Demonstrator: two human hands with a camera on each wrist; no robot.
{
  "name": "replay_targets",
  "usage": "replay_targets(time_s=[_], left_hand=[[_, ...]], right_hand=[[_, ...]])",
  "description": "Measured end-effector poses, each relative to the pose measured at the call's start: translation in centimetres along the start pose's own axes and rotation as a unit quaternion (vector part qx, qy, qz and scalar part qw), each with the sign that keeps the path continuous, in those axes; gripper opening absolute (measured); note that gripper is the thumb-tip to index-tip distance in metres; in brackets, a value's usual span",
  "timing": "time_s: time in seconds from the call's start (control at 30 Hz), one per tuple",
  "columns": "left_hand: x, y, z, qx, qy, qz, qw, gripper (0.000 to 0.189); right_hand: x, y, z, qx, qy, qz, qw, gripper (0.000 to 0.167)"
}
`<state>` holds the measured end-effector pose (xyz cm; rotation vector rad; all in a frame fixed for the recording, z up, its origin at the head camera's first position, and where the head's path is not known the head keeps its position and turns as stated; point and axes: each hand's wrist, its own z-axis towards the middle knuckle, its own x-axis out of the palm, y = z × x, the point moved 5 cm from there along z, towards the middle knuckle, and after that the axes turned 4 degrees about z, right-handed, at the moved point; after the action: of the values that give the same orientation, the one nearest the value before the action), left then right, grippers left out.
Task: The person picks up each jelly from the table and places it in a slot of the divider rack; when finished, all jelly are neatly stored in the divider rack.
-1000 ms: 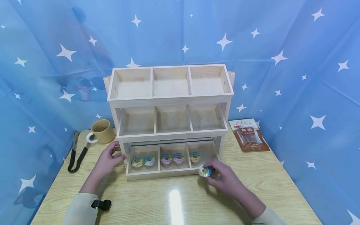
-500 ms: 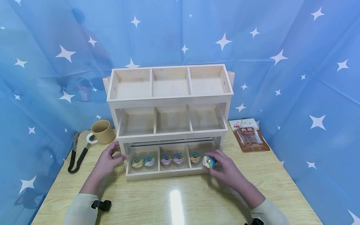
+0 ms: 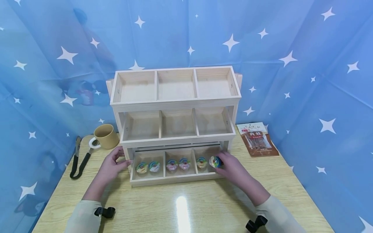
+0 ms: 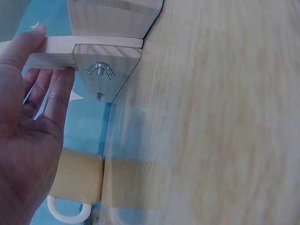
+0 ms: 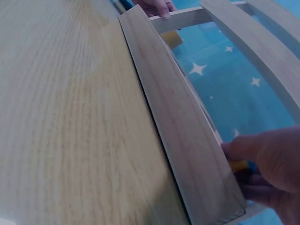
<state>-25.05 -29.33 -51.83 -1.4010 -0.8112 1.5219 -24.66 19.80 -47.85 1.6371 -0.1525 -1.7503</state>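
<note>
A three-tier wooden rack (image 3: pixel 178 105) stands on the table. My left hand (image 3: pixel 110 168) grips its left upright (image 4: pixel 55 45), thumb on one side and fingers on the other. My right hand (image 3: pixel 234 170) pinches a small jelly cup (image 3: pixel 214 161) inside the bottom tier's right compartment. Beside it sits another jelly cup (image 3: pixel 201 162). The middle compartment holds two pinkish jelly cups (image 3: pixel 178 164), and the left one a yellowish jelly cup (image 3: pixel 142 168) and a pale jelly cup (image 3: pixel 154 166). In the right wrist view, the tier's front board (image 5: pixel 183 117) and the fingers mostly hide the held cup.
Left of the rack are a tan mug (image 3: pixel 106 136) with a white handle and black-handled tongs (image 3: pixel 80 165). A brown snack packet (image 3: pixel 257 140) lies at the right. Behind hangs a blue star-patterned cloth (image 3: pixel 186 35).
My right hand has carried the jelly cup from in front of the bottom tier back over its front edge, into the right compartment. The left hand stays on the upright.
</note>
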Motion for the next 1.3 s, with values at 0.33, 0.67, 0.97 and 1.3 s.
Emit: replay_targets(time_s=[0.33, 0.67, 0.97, 1.3], left_hand=[[0.0, 0.1, 0.1, -0.001, 0.004, -0.010, 0.9999, 0.055], [-0.1, -0.1, 0.1, 0.000, 0.003, -0.001, 1.0000, 0.055], [0.0, 0.0, 0.2, 0.001, 0.006, -0.012, 0.9999, 0.055], [-0.1, 0.2, 0.1, -0.004, 0.006, -0.012, 0.9999, 0.058]], right_hand=[[0.8, 0.3, 1.5, 0.026, 0.026, -0.023, 0.9991, 0.047], [1.3, 0.2, 2.2, -0.007, 0.030, -0.037, 0.9988, 0.054], [1.9, 0.0, 2.6, 0.002, 0.045, -0.047, 0.9979, 0.053], [1.8, -0.1, 2.6, 0.002, 0.045, -0.041, 0.9981, 0.059]])
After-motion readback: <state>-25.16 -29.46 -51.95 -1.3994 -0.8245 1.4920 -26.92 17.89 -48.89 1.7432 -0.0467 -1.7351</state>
